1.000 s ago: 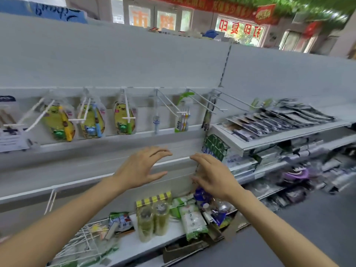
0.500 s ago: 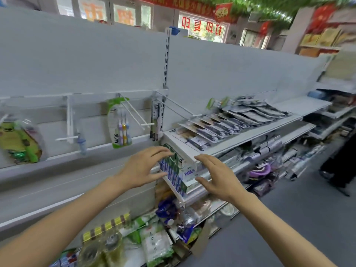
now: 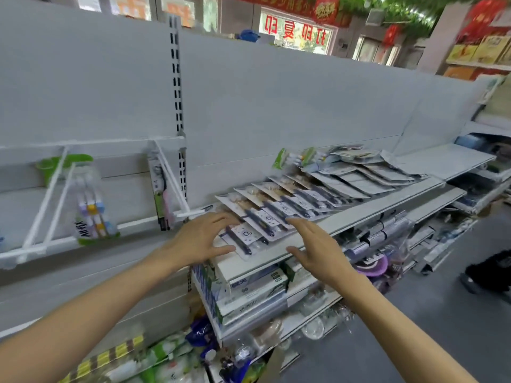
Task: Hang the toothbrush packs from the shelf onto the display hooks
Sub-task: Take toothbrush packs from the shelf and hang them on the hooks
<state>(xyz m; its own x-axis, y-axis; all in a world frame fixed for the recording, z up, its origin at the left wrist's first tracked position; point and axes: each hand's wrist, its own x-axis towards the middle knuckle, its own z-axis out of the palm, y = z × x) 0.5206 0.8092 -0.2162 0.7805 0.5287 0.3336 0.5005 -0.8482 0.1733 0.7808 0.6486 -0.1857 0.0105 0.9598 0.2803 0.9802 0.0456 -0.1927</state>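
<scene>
Toothbrush packs are laid overlapping on the shelf; left hand and right hand are held spread, empty, above them.

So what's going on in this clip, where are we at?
A person is restocking a shop display. Both hands reach toward the row of toothbrush packs lying overlapped on the white shelf. The left hand hovers over the nearest pack with fingers spread; the right hand is open beside it. Neither holds anything yet. To the left, the display hooks carry a few packs.
</scene>
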